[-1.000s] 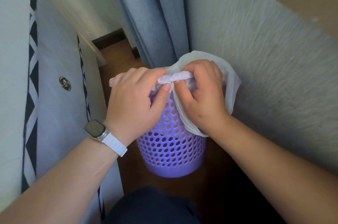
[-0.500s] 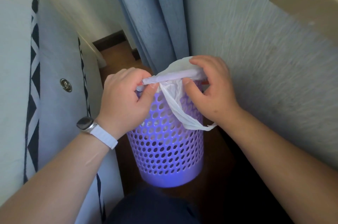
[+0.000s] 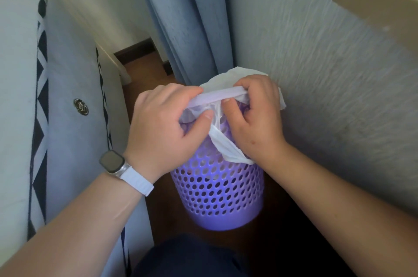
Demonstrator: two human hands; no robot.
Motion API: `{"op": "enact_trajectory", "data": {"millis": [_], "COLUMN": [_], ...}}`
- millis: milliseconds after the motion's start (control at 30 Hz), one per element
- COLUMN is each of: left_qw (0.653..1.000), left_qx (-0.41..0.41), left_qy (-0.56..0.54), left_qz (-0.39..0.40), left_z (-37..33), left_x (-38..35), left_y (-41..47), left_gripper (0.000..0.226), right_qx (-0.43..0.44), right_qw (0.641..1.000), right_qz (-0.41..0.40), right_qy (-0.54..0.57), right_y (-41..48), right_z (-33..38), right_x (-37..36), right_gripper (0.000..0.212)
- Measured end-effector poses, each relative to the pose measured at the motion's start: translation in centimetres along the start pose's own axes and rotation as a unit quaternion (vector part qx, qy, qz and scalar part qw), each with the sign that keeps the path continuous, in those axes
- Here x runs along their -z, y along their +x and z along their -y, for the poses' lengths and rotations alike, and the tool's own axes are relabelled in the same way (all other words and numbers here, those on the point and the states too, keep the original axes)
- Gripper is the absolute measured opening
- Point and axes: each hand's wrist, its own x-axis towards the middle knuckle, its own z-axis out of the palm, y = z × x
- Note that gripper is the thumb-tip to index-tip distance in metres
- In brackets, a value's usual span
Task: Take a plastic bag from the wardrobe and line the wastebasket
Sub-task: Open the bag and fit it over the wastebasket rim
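Observation:
A purple perforated wastebasket (image 3: 217,193) stands on the dark wood floor, close to the wall on the right. A thin white plastic bag (image 3: 222,143) is draped over its near rim, with one flap hanging down the outside and more plastic bunched behind the far rim. My left hand (image 3: 162,131), with a watch on its wrist, pinches the bag at the rim's left side. My right hand (image 3: 255,118) grips the bag and rim on the right. Both hands hide most of the basket's opening.
A white cushioned piece of furniture with black triangle trim (image 3: 40,118) stands close on the left. Blue curtains (image 3: 187,20) hang behind the basket. A textured wall (image 3: 316,73) runs along the right. My dark-clothed knee (image 3: 190,258) is just below the basket.
Both hands have shifted along the rim, with the bag's edge now stretched over the near rim between them. The flap hanging outside is pulled lower, and the view has dipped slightly.

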Motion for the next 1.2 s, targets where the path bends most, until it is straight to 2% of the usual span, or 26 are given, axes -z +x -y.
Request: {"op": "enact_trajectory", "data": {"millis": [167,267,433,533,667,867,1033,1200], "left_qw": [0.999,0.999,0.998,0.999,0.999,0.998,1.0,0.999], "left_qx": [0.026,0.037,0.047,0.044,0.028,0.018,-0.024,-0.01], "left_qy": [0.039,0.032,0.036,0.023,-0.015,-0.058,0.008,0.03], "left_qz": [0.01,0.019,0.008,-0.001,-0.019,-0.028,-0.006,0.015], "left_z": [-0.1,0.9,2.6,3.0,3.0,2.1,0.9,-0.2], "left_x": [-0.7,-0.9,-0.7,-0.4,-0.4,-0.5,0.3,-0.3], "left_y": [-0.1,-0.2,-0.1,0.0,0.0,-0.2,0.0,-0.1], "left_gripper": [0.03,0.029,0.024,0.026,0.025,0.028,0.037,0.027], "right_qx": [0.013,0.005,0.065,0.064,0.036,0.02,0.034,0.045], "right_qw": [1.0,0.999,0.995,0.995,0.997,0.998,0.999,0.999], "right_qz": [0.004,0.025,0.063,0.074,0.073,0.01,0.006,0.009], "right_qy": [-0.016,-0.033,-0.034,-0.02,0.017,0.052,0.012,0.003], "right_y": [-0.3,-0.3,0.5,1.2,1.1,0.9,0.3,-0.3], "right_z": [0.9,1.2,0.0,-1.4,-2.3,-1.1,0.1,1.4], "right_x": [-0.4,-0.3,0.9,1.2,0.9,0.8,0.5,-0.1], "right_gripper": [0.023,0.031,0.043,0.046,0.04,0.022,0.022,0.024]}}
